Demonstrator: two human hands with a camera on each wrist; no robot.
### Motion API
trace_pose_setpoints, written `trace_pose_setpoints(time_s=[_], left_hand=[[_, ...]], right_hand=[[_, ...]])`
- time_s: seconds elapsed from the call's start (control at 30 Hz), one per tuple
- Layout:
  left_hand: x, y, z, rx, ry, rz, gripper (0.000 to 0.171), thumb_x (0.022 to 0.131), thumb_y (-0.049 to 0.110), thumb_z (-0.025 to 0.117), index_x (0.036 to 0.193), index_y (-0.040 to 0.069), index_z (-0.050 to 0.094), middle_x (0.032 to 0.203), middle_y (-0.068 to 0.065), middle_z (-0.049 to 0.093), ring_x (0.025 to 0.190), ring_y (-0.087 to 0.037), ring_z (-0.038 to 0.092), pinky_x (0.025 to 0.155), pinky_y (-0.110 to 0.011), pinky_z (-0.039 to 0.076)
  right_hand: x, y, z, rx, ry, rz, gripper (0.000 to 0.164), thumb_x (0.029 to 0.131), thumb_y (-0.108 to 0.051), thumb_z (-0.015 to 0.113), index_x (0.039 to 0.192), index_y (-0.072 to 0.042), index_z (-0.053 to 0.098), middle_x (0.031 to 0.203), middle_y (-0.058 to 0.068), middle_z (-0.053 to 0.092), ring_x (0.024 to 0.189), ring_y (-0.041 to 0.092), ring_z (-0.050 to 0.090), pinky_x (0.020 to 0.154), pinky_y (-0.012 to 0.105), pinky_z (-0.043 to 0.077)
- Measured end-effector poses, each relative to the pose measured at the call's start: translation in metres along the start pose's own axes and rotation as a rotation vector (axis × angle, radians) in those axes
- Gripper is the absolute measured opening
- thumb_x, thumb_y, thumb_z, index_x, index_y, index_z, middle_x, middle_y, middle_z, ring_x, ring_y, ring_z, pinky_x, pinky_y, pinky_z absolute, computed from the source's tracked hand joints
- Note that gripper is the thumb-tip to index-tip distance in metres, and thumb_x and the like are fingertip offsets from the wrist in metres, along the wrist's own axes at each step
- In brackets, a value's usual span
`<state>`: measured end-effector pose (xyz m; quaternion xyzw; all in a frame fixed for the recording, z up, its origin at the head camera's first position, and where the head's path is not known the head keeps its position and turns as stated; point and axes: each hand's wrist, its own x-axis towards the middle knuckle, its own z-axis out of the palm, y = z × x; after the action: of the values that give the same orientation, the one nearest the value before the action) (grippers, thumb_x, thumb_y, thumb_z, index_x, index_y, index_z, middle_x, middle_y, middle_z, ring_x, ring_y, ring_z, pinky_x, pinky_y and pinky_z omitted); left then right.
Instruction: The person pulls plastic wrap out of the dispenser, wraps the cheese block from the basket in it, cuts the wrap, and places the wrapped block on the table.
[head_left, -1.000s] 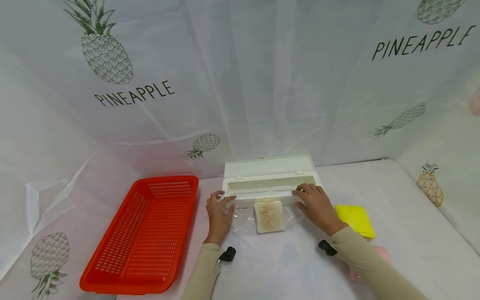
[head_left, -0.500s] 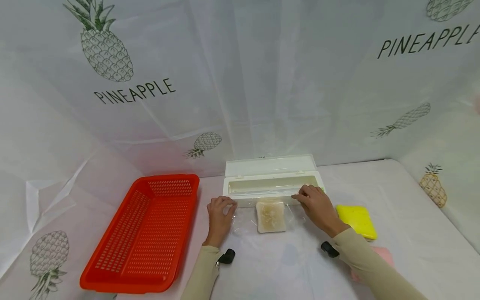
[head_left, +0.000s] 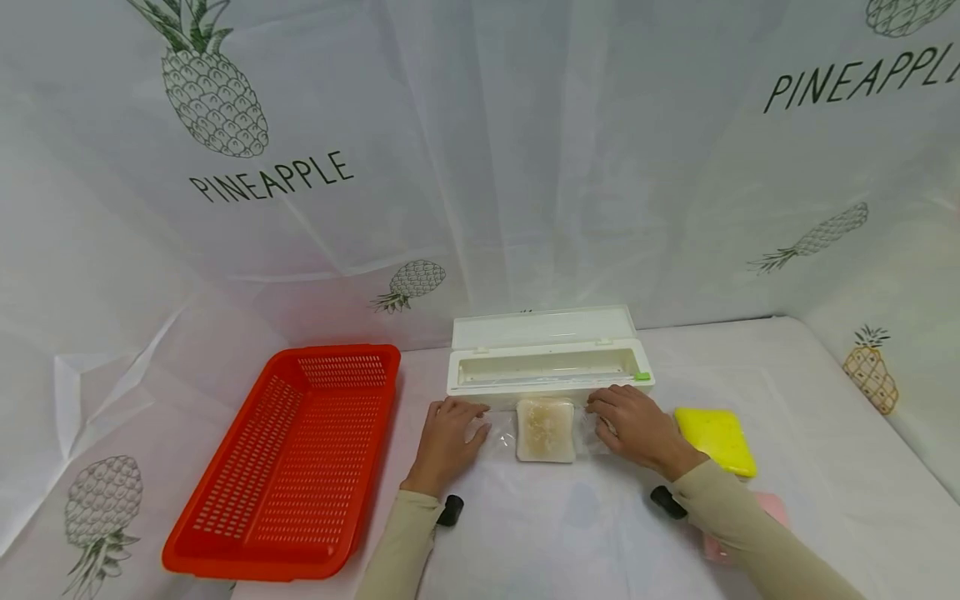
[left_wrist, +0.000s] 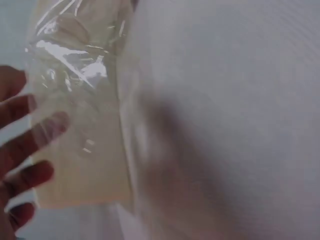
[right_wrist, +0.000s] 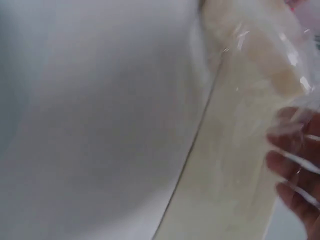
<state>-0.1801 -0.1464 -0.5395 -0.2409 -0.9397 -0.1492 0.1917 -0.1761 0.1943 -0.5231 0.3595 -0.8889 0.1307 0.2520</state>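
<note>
A slice of white bread [head_left: 545,432] lies under clear cling film [head_left: 501,429] before a long white cling film dispenser [head_left: 480,389], whose lid [head_left: 540,325] stands raised. My left hand [head_left: 452,442] is left of the bread at the dispenser's front, thumb apart from the fingers. To the bread's right, my right hand [head_left: 637,427] rests by the dispenser's front edge. Both wrist views show fairly straight, spread fingers [left_wrist: 35,135] with film lying over them. Shiny creased film [right_wrist: 295,105] covers part of the right fingers [right_wrist: 287,165]. Neither thumb shows clearly in the wrist views.
A red perforated basket [head_left: 360,508] stands to the left. Right of my right hand lies a yellow square item [head_left: 716,442]. A pink item [head_left: 768,504] is partly hidden by my right sleeve [head_left: 738,517]. A green slider [head_left: 642,377] sits at the dispenser's right end.
Both hands have come down from the dispenser's top edge and inward toward the bread. The left thumb and fingers have parted. The green slider has come into full sight.
</note>
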Motion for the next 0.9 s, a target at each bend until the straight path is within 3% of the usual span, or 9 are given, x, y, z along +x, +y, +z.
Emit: trace_pose_setpoints(time_s=[0.03,0.13,0.27,0.37,0.47,0.67,0.9], left_hand=[[0.002,0.004,-0.001,0.018,-0.019,-0.010,0.033,0.095,0.037,0.078,0.124,0.020,0.077,0.105,0.006,0.077,0.107,-0.019,0.062,0.099,-0.041,0.044],[0.011,0.018,-0.004,0.041,-0.073,-0.037,0.048,0.096,0.049,0.074,0.133,0.020,0.073,0.109,0.004,0.078,0.105,-0.021,0.062,0.101,-0.042,0.044],[0.019,0.035,-0.002,0.077,-0.133,-0.053,0.052,0.098,0.056,0.069,0.136,0.021,0.071,0.118,0.002,0.077,0.107,-0.022,0.063,0.100,-0.043,0.046],[0.020,0.042,0.004,0.129,-0.151,-0.053,0.049,0.099,0.054,0.067,0.135,0.021,0.072,0.124,0.002,0.076,0.113,-0.022,0.064,0.100,-0.042,0.047],[0.018,0.045,0.007,0.165,-0.156,-0.047,0.045,0.100,0.052,0.067,0.133,0.022,0.074,0.125,0.002,0.076,0.115,-0.021,0.064,0.099,-0.041,0.047],[0.015,0.047,0.006,0.175,-0.202,0.009,0.038,0.102,0.048,0.067,0.127,0.022,0.077,0.116,0.004,0.077,0.112,-0.020,0.063,0.097,-0.039,0.045],[0.016,0.050,0.005,0.168,-0.332,0.083,0.034,0.104,0.047,0.065,0.127,0.025,0.077,0.114,0.007,0.075,0.106,-0.016,0.059,0.099,-0.038,0.043]], right_hand=[[0.003,-0.003,0.001,0.022,-0.009,0.037,0.008,0.087,-0.012,0.078,0.092,-0.008,0.075,0.097,0.005,0.073,0.089,0.025,0.068,0.086,0.045,0.056],[0.011,-0.013,0.004,0.075,-0.046,0.165,0.022,0.094,-0.031,0.078,0.092,-0.011,0.068,0.086,0.001,0.070,0.082,0.022,0.066,0.090,0.048,0.054],[0.020,-0.024,0.012,0.070,-0.098,0.272,0.033,0.093,-0.037,0.080,0.106,-0.008,0.068,0.087,0.002,0.072,0.081,0.022,0.066,0.094,0.049,0.053],[0.024,-0.029,0.017,0.047,-0.109,0.275,0.038,0.092,-0.033,0.083,0.114,-0.005,0.072,0.099,0.006,0.077,0.090,0.026,0.069,0.094,0.049,0.054],[0.025,-0.032,0.019,0.048,-0.103,0.262,0.033,0.090,-0.030,0.085,0.110,-0.006,0.076,0.104,0.007,0.079,0.092,0.026,0.069,0.091,0.048,0.054],[0.021,-0.037,0.013,0.083,-0.187,0.283,0.025,0.089,-0.029,0.086,0.100,-0.009,0.078,0.088,0.000,0.075,0.087,0.022,0.067,0.092,0.047,0.053],[0.014,-0.047,0.004,0.138,-0.334,0.297,0.017,0.090,-0.028,0.084,0.084,-0.013,0.076,0.072,-0.008,0.062,0.073,0.012,0.055,0.086,0.044,0.053]])
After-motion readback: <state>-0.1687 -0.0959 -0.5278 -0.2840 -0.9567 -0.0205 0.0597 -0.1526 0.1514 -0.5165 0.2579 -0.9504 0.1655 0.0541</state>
